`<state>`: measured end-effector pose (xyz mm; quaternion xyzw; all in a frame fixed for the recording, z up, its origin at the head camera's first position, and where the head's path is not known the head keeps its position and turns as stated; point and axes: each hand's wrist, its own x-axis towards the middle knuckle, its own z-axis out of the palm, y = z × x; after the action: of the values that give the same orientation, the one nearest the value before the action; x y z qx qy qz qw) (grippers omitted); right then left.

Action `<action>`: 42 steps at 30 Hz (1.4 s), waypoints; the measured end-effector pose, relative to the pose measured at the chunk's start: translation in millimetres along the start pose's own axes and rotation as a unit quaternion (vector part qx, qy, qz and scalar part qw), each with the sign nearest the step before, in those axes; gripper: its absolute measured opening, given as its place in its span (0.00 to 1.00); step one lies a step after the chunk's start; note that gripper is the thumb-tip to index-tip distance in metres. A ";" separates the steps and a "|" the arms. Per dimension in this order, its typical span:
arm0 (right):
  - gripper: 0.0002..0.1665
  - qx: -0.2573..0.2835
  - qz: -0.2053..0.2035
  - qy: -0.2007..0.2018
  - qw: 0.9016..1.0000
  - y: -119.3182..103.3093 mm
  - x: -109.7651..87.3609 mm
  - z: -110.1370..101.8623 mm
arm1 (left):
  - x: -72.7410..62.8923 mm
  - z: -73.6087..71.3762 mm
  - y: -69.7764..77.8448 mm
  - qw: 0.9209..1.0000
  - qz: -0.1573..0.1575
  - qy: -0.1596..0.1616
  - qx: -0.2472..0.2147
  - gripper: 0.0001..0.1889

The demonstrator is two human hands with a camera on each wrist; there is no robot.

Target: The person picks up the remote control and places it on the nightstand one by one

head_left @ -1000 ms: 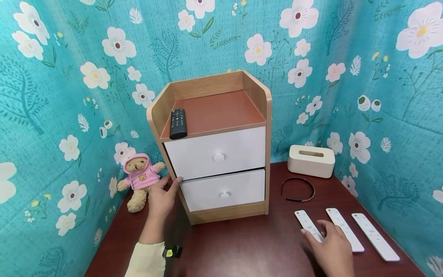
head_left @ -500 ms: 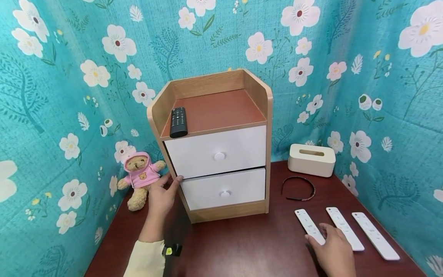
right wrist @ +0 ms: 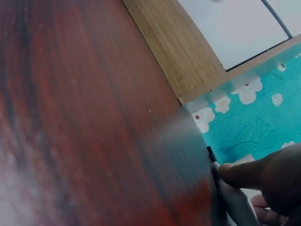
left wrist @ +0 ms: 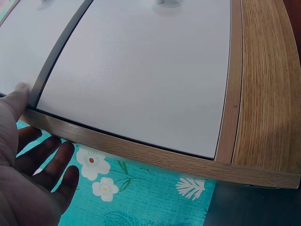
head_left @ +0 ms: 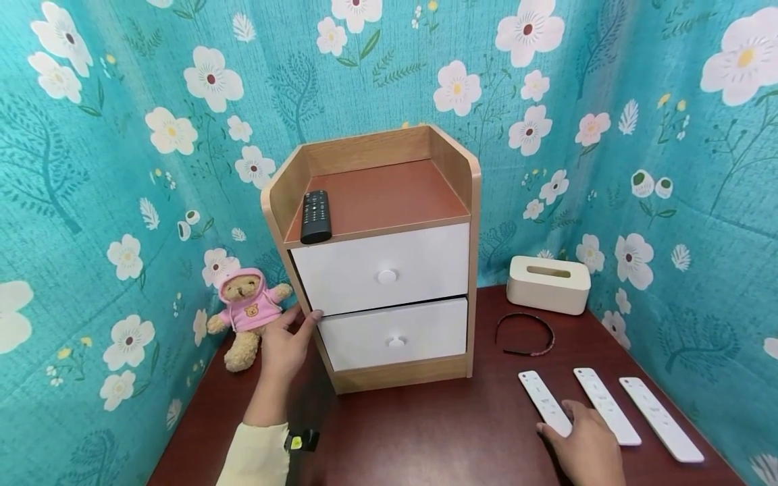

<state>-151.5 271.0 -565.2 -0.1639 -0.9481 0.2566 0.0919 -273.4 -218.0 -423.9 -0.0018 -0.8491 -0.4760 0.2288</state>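
My left hand (head_left: pixel 286 347) holds the left edge of a small wooden cabinet (head_left: pixel 401 371), with the thumb on its front and the fingers along its side. The left wrist view shows the thumb (left wrist: pixel 18 96) where the white upper drawer (head_left: pixel 346 280) and lower drawer (head_left: pixel 358 343) meet. Each drawer front has a round white knob. My right hand (head_left: pixel 585 442) pinches the near end of a slim white remote control (head_left: pixel 541 396) lying on the table, its thumb (right wrist: pixel 240 173) along one edge. Palm and wrist hide part of that grip.
Two more white remotes (head_left: pixel 604 405) (head_left: pixel 659 417) lie to the right. A dark headband (head_left: pixel 550 337) and a cream tissue box (head_left: pixel 547 297) are behind them. A black remote (head_left: pixel 315 217) rests on the cabinet's top; a teddy bear (head_left: pixel 250 310) in pink sits left, against the flowered curtain (head_left: pixel 365 81).
My right hand has shifted slightly toward me and to the right along the nearest white remote. My left hand stays at the cabinet's edge, and the drawers look the same.
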 end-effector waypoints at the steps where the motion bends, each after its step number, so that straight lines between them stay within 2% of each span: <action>1: 0.49 -0.001 0.001 -0.003 1.000 0.9 0.1 0.3 | -0.6 0.1 -0.2 1.000 -0.002 -0.001 -0.001 0.24; 11: 0.42 0.011 -0.007 0.008 1.000 3.8 0.9 0.9 | -2.2 1.5 0.5 1.000 0.014 0.008 -0.022 0.21; 18: 0.41 0.028 0.016 0.008 0.999 4.4 0.0 -1.0 | -3.3 2.4 0.0 1.000 0.013 0.007 -0.021 0.20; 23: 0.40 0.052 0.043 0.025 0.997 1.4 -1.2 -2.9 | -3.0 1.8 0.7 1.000 0.015 0.008 -0.012 0.20; 26: 0.38 0.076 0.056 0.051 0.994 -4.4 -4.0 -6.7 | -2.1 1.6 0.7 1.000 0.010 0.009 -0.007 0.21; 29: 0.36 0.110 0.060 0.095 0.988 -12.7 -10.2 -12.0 | -1.3 1.2 1.5 1.000 0.006 0.004 -0.006 0.23; 32: 0.33 0.159 0.059 0.133 0.976 -24.9 -18.3 -20.6 | -0.9 1.0 1.7 1.000 0.004 -0.001 -0.007 0.23; 36: 0.32 0.225 0.044 0.154 0.961 -48.7 -28.1 -38.1 | -1.5 0.3 1.7 1.000 0.003 0.003 -0.006 0.22; 42: 0.28 0.288 -0.016 0.168 0.943 -91.9 -42.4 -69.9 | -2.7 0.5 1.2 1.000 0.000 0.010 0.001 0.23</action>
<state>-118.3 212.9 -462.0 -0.1555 -0.8069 0.4862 0.2974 -271.0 -216.3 -424.2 0.0030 -0.8471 -0.4754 0.2372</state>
